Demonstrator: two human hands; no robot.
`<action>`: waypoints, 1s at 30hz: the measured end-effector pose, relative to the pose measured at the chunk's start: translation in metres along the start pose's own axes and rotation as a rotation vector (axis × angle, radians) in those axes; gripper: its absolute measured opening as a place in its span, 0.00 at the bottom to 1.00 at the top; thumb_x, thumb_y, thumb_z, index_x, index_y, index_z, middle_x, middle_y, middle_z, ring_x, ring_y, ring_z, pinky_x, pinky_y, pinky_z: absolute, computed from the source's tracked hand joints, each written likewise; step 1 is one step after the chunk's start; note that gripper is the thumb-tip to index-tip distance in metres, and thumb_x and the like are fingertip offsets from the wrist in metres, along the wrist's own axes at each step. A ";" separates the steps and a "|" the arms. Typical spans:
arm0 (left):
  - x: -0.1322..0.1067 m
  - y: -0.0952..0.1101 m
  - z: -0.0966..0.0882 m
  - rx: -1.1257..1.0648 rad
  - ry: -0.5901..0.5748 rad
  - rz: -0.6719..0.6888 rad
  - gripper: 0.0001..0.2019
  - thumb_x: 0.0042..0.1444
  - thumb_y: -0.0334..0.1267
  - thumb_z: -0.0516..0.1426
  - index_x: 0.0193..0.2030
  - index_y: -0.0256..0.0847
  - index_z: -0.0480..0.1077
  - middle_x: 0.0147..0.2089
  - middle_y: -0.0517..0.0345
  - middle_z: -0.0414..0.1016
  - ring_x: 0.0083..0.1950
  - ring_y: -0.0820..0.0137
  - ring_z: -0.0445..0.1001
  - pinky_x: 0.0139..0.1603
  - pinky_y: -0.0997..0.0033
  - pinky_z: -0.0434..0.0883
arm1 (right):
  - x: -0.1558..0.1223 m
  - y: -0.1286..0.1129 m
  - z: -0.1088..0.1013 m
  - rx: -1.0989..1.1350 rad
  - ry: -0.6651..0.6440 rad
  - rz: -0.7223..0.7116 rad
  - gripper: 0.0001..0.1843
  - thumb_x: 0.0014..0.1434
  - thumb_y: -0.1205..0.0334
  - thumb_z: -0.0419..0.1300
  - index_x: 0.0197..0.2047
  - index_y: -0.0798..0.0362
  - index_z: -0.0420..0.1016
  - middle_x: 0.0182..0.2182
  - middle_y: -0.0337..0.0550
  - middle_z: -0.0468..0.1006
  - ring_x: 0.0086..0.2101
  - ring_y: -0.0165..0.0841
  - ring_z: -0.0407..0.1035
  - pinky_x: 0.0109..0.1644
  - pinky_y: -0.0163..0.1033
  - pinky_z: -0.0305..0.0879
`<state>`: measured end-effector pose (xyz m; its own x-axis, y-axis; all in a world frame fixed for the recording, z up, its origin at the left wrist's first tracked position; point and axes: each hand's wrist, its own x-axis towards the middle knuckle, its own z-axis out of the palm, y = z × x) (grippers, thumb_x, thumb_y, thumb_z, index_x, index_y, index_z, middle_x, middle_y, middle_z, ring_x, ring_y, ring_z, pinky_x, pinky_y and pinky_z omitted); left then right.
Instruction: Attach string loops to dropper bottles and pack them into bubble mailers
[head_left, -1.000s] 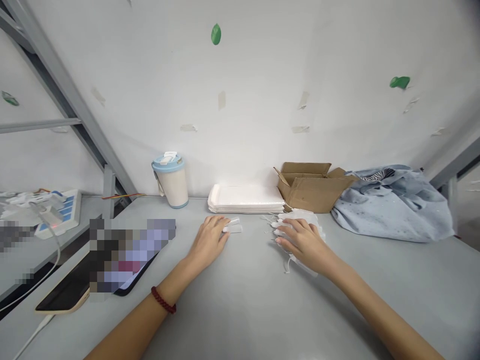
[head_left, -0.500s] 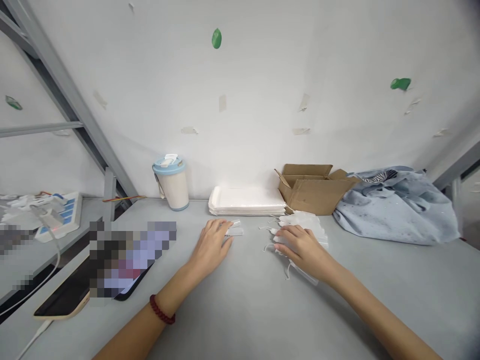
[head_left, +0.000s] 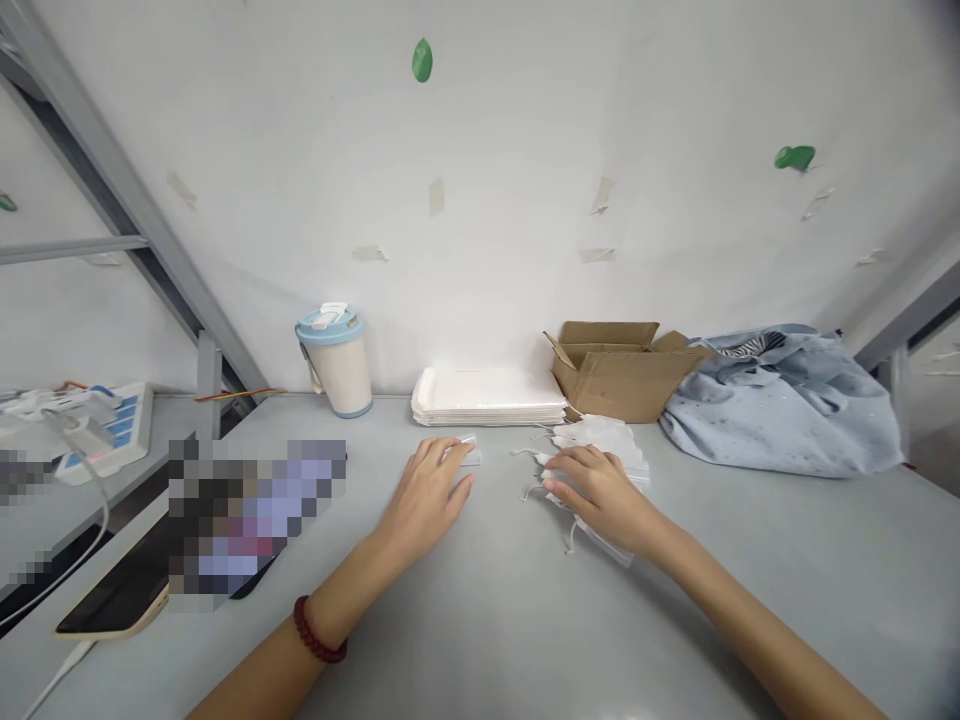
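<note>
My left hand (head_left: 426,490) lies palm down on the grey table, its fingers stretched over small clear plastic pieces (head_left: 472,457) whose exact kind I cannot make out. Its thumb stands apart from the fingers. To the right, my right hand (head_left: 604,495) rests with loosely bent, spread fingers on a fanned-out set of small white pouches (head_left: 596,432). Thin white strings stick out from their left ends, and the hand covers the middle of the fan. Neither hand lifts anything off the table.
Behind the hands lies a stack of white padded envelopes (head_left: 491,395). An open cardboard box (head_left: 626,385) and a light blue cloth (head_left: 787,420) sit at back right. A lidded cup (head_left: 340,375) stands at back left. Phones (head_left: 120,590) and a power strip (head_left: 124,435) are on the left.
My left fingers have shifted a little over the clear plastic pieces, and the left thumb has moved slightly outward. My right hand stays on the pouches. The camera view has shifted slightly.
</note>
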<state>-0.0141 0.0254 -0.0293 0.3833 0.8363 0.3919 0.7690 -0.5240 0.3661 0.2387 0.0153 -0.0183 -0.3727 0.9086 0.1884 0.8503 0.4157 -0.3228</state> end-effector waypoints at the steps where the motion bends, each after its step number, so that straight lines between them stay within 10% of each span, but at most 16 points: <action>1: 0.000 0.001 0.000 -0.003 -0.002 0.003 0.16 0.60 0.33 0.51 0.55 0.39 0.64 0.53 0.46 0.68 0.56 0.58 0.64 0.53 0.53 0.67 | 0.000 0.000 0.000 -0.002 -0.004 0.000 0.20 0.65 0.48 0.45 0.46 0.47 0.73 0.46 0.46 0.75 0.49 0.41 0.65 0.53 0.55 0.58; 10: 0.000 -0.001 0.001 -0.020 0.015 0.022 0.17 0.60 0.33 0.50 0.55 0.40 0.64 0.53 0.47 0.68 0.55 0.58 0.64 0.54 0.53 0.66 | 0.001 -0.002 0.001 0.003 0.013 -0.003 0.23 0.66 0.49 0.42 0.40 0.46 0.77 0.47 0.49 0.74 0.52 0.43 0.64 0.54 0.57 0.57; 20: -0.004 0.029 -0.011 -0.254 -0.022 -0.073 0.16 0.60 0.37 0.50 0.54 0.41 0.65 0.55 0.50 0.69 0.58 0.61 0.64 0.49 0.62 0.70 | -0.011 -0.021 -0.012 0.478 0.357 0.002 0.10 0.60 0.53 0.55 0.42 0.47 0.71 0.47 0.46 0.72 0.48 0.39 0.67 0.46 0.43 0.66; 23: -0.006 0.043 -0.021 -0.414 -0.096 -0.237 0.16 0.60 0.41 0.51 0.54 0.45 0.66 0.55 0.53 0.70 0.53 0.61 0.67 0.35 0.70 0.72 | -0.017 -0.030 -0.011 0.726 0.253 0.073 0.09 0.60 0.53 0.55 0.38 0.48 0.69 0.34 0.41 0.74 0.36 0.35 0.69 0.38 0.40 0.66; 30: -0.005 0.048 -0.025 -0.720 -0.188 -0.428 0.18 0.57 0.46 0.52 0.52 0.44 0.69 0.48 0.54 0.74 0.46 0.65 0.71 0.43 0.68 0.69 | -0.024 -0.042 -0.014 1.023 -0.033 0.096 0.11 0.60 0.51 0.55 0.35 0.50 0.65 0.32 0.40 0.73 0.28 0.29 0.62 0.34 0.38 0.62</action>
<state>0.0077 -0.0080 0.0073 0.2619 0.9648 -0.0257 0.3789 -0.0783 0.9221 0.2170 -0.0250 0.0037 -0.3434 0.9339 0.0998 0.1586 0.1623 -0.9739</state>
